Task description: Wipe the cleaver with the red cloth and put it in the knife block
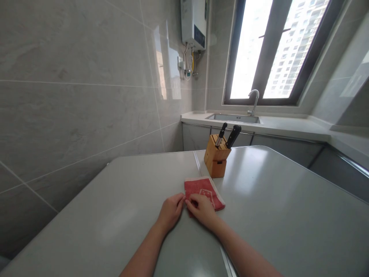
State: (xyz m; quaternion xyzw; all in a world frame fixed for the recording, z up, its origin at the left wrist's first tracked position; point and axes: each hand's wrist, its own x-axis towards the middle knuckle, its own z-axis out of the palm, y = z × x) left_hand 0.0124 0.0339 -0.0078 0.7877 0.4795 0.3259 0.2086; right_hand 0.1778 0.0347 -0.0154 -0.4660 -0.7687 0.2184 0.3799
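Observation:
A folded red cloth (204,188) with a pale border and a white pattern lies flat on the grey table (121,215). My left hand (170,211) touches its near left corner with the fingertips. My right hand (203,209) rests on the cloth's near edge, fingers curled and pressing down on it. Both forearms reach in from the bottom of the view. Just beyond the cloth stands a wooden knife block (216,157) with two black-handled knives (233,135) stuck in it.
The grey tiled wall (75,96) runs along the table's left side. At the back are a white counter with a steel sink (235,118) and curved tap (255,100) under a window (276,50). A white water heater (194,23) hangs on the wall.

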